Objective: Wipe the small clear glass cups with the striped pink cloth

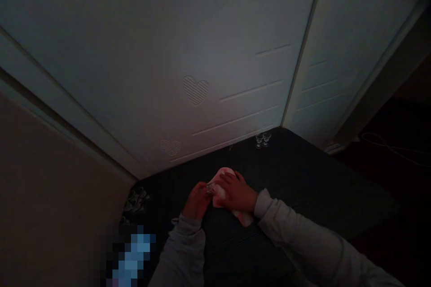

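Over the dark tabletop, my left hand [197, 199] is closed round a small clear glass [210, 188]; only part of the glass shows between the fingers. My right hand [239, 192] is closed on a pink and white cloth [225, 171], pressing it against the glass. One end of the cloth hangs down below the right wrist. The light is dim, so the fingertips are hard to make out.
Two small stemmed glasses [262, 140] stand at the back edge of the dark table [319, 184]. Several clear glasses [136, 199] are clustered at its left end. White panels with carved hearts [196, 90] rise behind. A blurred bright patch [133, 258] lies lower left.
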Demonstrator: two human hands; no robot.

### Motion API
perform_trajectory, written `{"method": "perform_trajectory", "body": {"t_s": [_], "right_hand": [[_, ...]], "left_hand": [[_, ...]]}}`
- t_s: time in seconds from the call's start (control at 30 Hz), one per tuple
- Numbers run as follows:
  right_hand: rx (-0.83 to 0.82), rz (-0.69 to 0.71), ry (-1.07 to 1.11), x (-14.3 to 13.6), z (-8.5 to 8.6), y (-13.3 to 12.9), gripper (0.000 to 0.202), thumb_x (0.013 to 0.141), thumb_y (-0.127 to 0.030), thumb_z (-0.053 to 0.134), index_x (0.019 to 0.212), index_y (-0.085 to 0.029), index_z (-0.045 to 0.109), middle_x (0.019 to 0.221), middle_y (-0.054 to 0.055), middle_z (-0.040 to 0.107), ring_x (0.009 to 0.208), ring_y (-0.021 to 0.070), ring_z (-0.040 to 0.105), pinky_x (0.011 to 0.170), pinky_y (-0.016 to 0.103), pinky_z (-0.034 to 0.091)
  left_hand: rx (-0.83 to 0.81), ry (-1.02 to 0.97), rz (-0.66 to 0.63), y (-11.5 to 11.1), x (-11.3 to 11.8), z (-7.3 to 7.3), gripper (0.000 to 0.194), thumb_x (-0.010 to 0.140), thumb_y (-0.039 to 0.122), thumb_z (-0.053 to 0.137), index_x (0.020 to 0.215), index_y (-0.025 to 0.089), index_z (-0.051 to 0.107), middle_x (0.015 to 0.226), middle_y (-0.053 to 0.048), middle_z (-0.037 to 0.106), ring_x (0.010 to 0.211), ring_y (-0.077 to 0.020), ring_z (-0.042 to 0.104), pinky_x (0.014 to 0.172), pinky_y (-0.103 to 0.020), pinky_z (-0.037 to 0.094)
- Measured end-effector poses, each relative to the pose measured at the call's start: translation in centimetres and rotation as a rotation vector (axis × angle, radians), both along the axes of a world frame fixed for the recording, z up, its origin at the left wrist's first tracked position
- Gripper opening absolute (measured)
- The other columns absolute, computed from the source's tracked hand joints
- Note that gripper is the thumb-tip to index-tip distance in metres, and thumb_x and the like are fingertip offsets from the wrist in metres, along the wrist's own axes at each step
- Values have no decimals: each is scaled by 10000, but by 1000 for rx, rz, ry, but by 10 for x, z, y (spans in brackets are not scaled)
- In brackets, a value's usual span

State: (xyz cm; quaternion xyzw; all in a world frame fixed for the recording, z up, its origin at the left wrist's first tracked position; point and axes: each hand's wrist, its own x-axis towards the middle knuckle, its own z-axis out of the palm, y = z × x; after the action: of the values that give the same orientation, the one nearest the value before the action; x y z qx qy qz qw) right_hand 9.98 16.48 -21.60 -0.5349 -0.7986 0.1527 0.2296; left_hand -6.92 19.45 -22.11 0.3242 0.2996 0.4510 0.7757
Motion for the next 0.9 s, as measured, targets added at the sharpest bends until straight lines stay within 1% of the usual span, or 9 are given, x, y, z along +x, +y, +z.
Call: {"method": "perform_trajectory", "body": {"t_s": [0.13, 0.2, 0.27, 0.37, 0.43, 0.53, 0.67, 0.8, 0.9], "right_hand": [[38, -71, 133, -2, -3, 4, 574, 709, -484, 519, 1185, -172, 454, 1243, 135, 443, 1213, 289, 291, 988, 473, 160], [42, -87, 285, 3, -5, 11, 483, 759, -415, 475, 1170, -161, 470, 1220, 125, 469, 1173, 246, 362, 970, 415, 250], [63, -190, 418, 12, -7, 19, 384, 803, -327, 408, 1139, -160, 491, 1161, 104, 517, 1085, 200, 454, 926, 364, 324], [81, -393, 295, 26, -13, 29, 350, 792, -302, 426, 1082, -137, 533, 1123, 126, 537, 1073, 224, 449, 933, 393, 288], [54, -431, 150, 31, -16, 31, 338, 767, -321, 474, 1045, -147, 555, 1132, 132, 532, 1087, 256, 427, 945, 450, 223], [32, -401, 57, 31, -19, 30, 248, 739, -334, 523, 917, -180, 599, 1067, 95, 565, 1036, 254, 453, 931, 467, 199], [-7, -325, 147, 25, -15, 27, 148, 763, -287, 496, 802, -178, 589, 848, 53, 609, 838, 188, 527, 802, 338, 329], [-60, -252, 313, 16, -10, 21, 140, 793, -266, 452, 866, -186, 541, 738, 14, 585, 654, 133, 515, 603, 238, 355], [-36, -172, 396, 6, -8, 15, 125, 786, -254, 473, 868, -190, 542, 759, 7, 575, 661, 126, 508, 613, 235, 368]], "left_hand": [[0, 15, -53, -1, -2, -1, 251, 584, 259, 712, 745, 160, 547, 697, -27, 635, 626, -136, 580, 604, -268, 438], [-20, 25, -59, -1, -4, -1, 239, 595, 256, 704, 748, 166, 543, 681, -20, 630, 599, -124, 574, 578, -253, 436], [-34, 35, -49, 0, -6, -1, 239, 598, 261, 702, 746, 166, 540, 648, -11, 618, 554, -110, 560, 533, -231, 425], [-53, 45, 10, 3, -7, -2, 257, 578, 258, 714, 738, 164, 537, 600, 6, 598, 497, -92, 532, 463, -198, 390], [-55, 46, 79, 6, -7, -2, 250, 571, 239, 718, 725, 158, 539, 594, 15, 590, 480, -75, 515, 444, -181, 370], [-31, 22, 183, 11, -8, -3, 210, 589, 230, 704, 697, 147, 544, 609, 17, 586, 498, -66, 513, 459, -177, 382], [-29, -37, 230, 10, -10, 1, 164, 624, 220, 676, 707, 157, 549, 634, 7, 594, 532, -83, 534, 497, -197, 414], [-28, -156, 107, 2, -14, 7, 191, 615, 246, 681, 728, 189, 539, 652, 28, 571, 623, -109, 563, 648, -267, 466], [49, -248, -57, -4, -17, 5, 256, 566, 330, 712, 713, 205, 544, 626, 35, 550, 709, -145, 571, 792, -348, 441]]}}
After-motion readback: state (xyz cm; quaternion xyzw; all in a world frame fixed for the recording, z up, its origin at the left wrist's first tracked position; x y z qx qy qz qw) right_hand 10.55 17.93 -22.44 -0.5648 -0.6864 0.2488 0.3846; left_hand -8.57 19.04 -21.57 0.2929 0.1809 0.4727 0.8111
